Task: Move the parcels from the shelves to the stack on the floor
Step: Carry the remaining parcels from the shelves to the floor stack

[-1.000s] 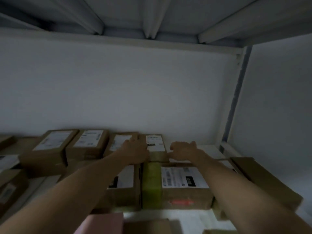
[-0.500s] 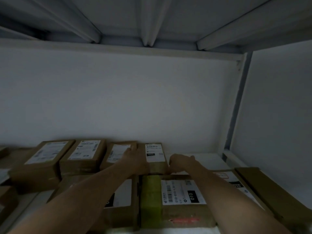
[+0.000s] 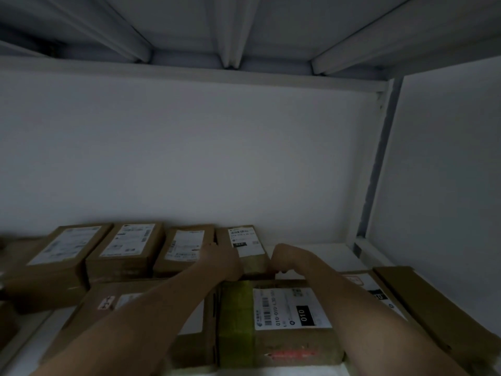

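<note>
Cardboard fills the white shelf [image 3: 320,253] in two rows. The small parcel [image 3: 245,246] is the rightmost of the back row, lying flat on the shelf near the back wall [image 3: 189,158] with its white label facing up. Its long axis runs front to back, one short end toward the wall and the other toward the person. The left hand [image 3: 225,263] grips its near left corner. The right hand [image 3: 283,260] clasps its near right edge, fingers curled down. Just in front lies a larger box with green tape [image 3: 279,321], its label marked 010. Both forearms pass above the front row. A flat box [image 3: 433,308] lies at the right.
</note>
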